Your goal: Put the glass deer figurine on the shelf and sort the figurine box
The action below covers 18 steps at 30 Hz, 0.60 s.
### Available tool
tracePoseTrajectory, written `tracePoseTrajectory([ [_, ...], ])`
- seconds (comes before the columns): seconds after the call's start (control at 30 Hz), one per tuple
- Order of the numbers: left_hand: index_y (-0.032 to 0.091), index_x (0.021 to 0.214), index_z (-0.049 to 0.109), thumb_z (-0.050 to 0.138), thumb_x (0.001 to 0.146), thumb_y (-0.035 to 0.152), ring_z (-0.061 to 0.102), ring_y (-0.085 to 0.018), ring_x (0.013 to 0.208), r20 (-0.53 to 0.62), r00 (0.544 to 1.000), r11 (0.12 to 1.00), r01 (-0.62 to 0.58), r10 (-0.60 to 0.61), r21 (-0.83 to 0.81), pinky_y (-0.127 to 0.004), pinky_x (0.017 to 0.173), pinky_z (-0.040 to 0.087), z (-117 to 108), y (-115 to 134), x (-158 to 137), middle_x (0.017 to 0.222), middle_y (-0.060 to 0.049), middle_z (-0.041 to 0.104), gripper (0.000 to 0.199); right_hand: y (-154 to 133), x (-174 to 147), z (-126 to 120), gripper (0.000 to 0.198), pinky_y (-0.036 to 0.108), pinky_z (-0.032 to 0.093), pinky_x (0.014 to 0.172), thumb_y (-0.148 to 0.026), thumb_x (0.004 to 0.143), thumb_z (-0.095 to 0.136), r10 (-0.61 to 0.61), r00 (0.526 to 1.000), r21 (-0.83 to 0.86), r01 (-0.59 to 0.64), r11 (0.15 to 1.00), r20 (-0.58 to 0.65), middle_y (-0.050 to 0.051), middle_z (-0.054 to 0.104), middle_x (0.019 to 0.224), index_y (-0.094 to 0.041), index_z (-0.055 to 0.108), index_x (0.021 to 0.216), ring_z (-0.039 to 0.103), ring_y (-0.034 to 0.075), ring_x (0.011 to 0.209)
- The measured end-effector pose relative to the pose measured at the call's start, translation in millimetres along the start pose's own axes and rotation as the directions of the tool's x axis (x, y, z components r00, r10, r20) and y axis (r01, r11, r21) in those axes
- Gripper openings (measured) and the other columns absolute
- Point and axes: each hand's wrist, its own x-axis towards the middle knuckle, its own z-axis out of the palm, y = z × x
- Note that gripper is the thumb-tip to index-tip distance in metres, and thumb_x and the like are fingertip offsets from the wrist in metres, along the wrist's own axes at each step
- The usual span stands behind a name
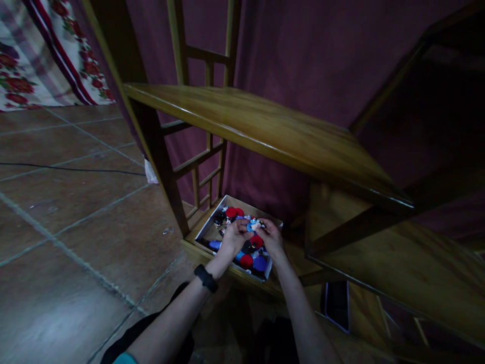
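Between both hands, above an open shallow box (207, 217), is a small blue and white figurine (253, 225). My left hand (235, 236) pinches it from the left, a dark band around that wrist. From the other side, the fingers of my right hand (272, 235) close on the same piece. Several small colourful items lie in the box, among them a red round piece (246, 261) and a purple round piece (259, 263) near the front. Their exact kind is too small and dim to tell. My hands hide the box's middle.
The box stands on the low ledge of a wooden shelf unit, under a wide wooden shelf (242, 116). A slatted side panel (197, 172) rises at its left. Tiled floor (76, 217) with a black cable (76, 168) lies left. A dark tray (337, 305) sits lower right.
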Motion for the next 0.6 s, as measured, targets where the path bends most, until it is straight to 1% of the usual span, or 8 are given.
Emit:
tracePoseTrajectory([
  [0.2, 0.012, 0.086, 0.058, 0.078, 0.045, 0.018, 0.056, -0.011, 0.053, -0.003, 1.000, 1.000, 0.017, -0.017, -0.024, -0.024, 0.056, 0.045, -3, 1, 1, 0.058, 0.003, 0.061, 0.046, 2, 1, 2, 0.029, 0.032, 0.049, 0.077, -0.028, 0.065, 0.064, -0.015, 1.000, -0.001, 0.015, 1.000, 0.002, 0.002, 0.068, 0.090, -0.022, 0.063, 0.093, 0.062, 0.019, 0.083],
  [0.43, 0.011, 0.084, 0.059, 0.077, 0.046, 0.015, 0.058, -0.012, 0.054, 0.000, 0.999, 0.999, 0.034, -0.034, -0.040, -0.024, 0.054, 0.045, -2, 13, -5, 0.062, -0.001, 0.065, 0.042, 4, 2, 0, 0.032, 0.033, 0.048, 0.082, -0.030, 0.064, 0.065, -0.009, 0.999, 0.001, 0.009, 1.000, 0.040, 0.003, 0.068, 0.094, -0.022, 0.064, 0.095, 0.062, 0.019, 0.086],
  [0.6, 0.012, 0.083, 0.058, 0.081, 0.043, 0.018, 0.057, -0.011, 0.051, 0.018, 0.999, 0.998, 0.052, -0.051, -0.020, -0.024, 0.053, 0.045, -2, 18, -7, 0.058, 0.002, 0.063, 0.047, 5, 4, -1, 0.031, 0.034, 0.049, 0.082, -0.031, 0.065, 0.065, -0.015, 0.998, 0.009, 0.014, 1.000, 0.060, 0.002, 0.069, 0.094, -0.023, 0.064, 0.095, 0.063, 0.019, 0.087],
])
